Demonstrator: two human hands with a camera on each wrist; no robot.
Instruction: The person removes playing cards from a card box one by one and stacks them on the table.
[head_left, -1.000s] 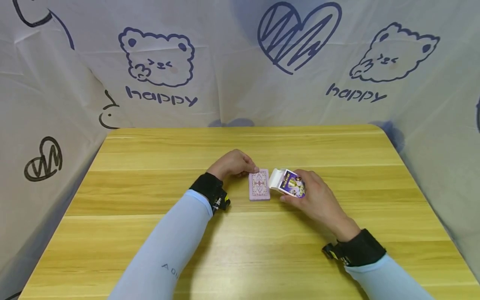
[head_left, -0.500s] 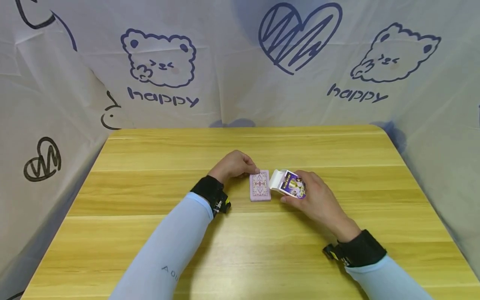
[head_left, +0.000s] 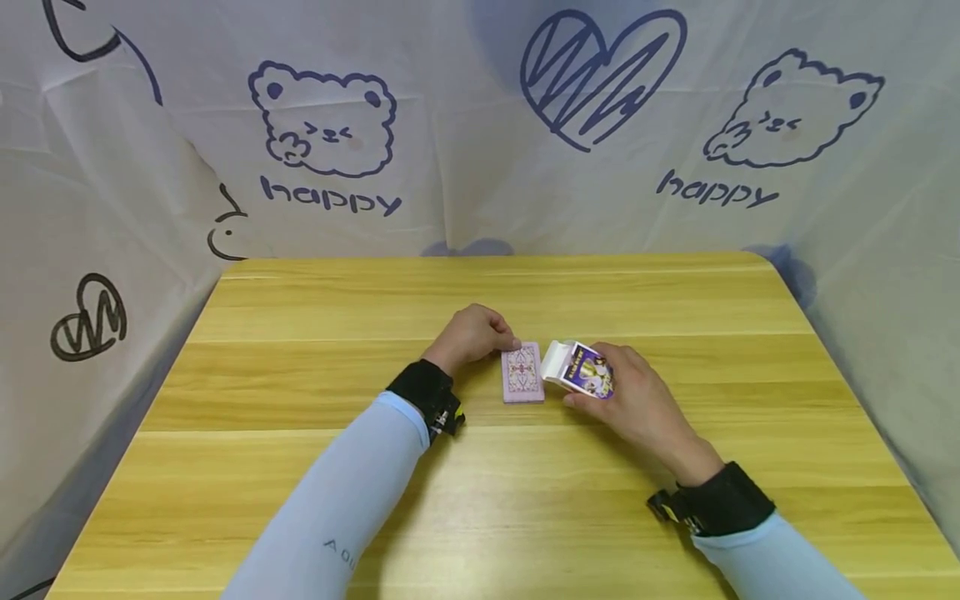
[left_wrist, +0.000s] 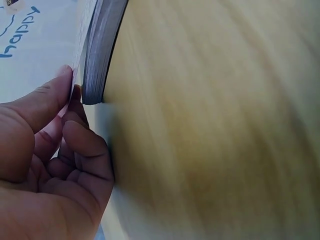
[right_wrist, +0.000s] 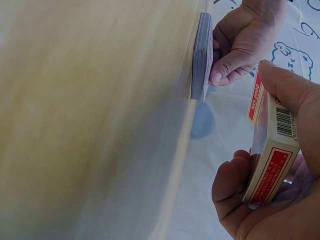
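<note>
In the head view, a deck of playing cards (head_left: pixel 522 375) lies on the wooden table, its purple-and-red patterned back facing up. At its far left corner, my left hand (head_left: pixel 471 335) pinches the top card (left_wrist: pixel 82 40) between thumb and fingers. The left wrist view shows that card's edge bent slightly away from the stack (left_wrist: pixel 102 55) beneath. Just right of the deck, my right hand (head_left: pixel 633 396) grips a purple card box (head_left: pixel 588 371), thumb on one side and fingers on the other. The box's white flap (head_left: pixel 556 360) stands open toward the deck; its interior is hidden.
The wooden table (head_left: pixel 480 500) extends around both hands. White cloth (head_left: pixel 450 125) with bear, heart and "happy" drawings hangs behind the table's far edge and along both sides. Black straps with small cameras circle both wrists, over light blue sleeves (head_left: pixel 337 500).
</note>
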